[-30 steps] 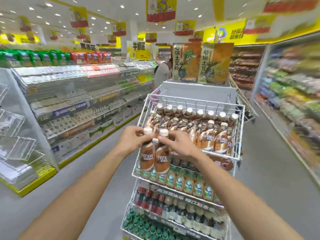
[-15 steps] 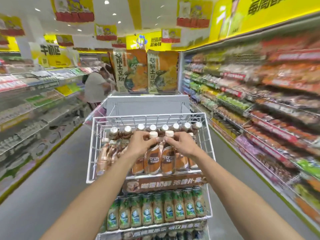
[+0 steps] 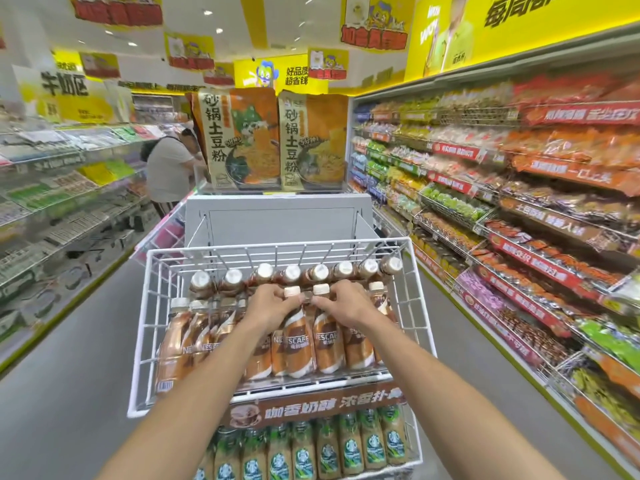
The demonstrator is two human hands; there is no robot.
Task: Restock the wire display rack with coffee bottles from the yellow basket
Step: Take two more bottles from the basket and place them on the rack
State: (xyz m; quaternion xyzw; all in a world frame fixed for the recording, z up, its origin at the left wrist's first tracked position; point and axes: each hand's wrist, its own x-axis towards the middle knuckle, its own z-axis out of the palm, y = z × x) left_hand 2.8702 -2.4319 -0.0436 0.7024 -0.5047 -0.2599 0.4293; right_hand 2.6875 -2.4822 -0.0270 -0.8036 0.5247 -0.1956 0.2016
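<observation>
Left hand (image 3: pixel 272 308) grips one coffee bottle (image 3: pixel 297 344) by the neck, right hand (image 3: pixel 346 303) the neighbouring bottle (image 3: pixel 327 344); seat both upright in wire rack (image 3: pixel 149 341), labels outward.

One wire rack (image 3: pixel 277 244), eight coffee bottles (image 3: pixel 292 271) along its back row, one more in the left hand (image 3: pixel 268 306), one in the right hand (image 3: pixel 349 303), two noodle bags (image 3: pixel 239 140) above it, one shopper (image 3: pixel 169 168) left of it.
</observation>
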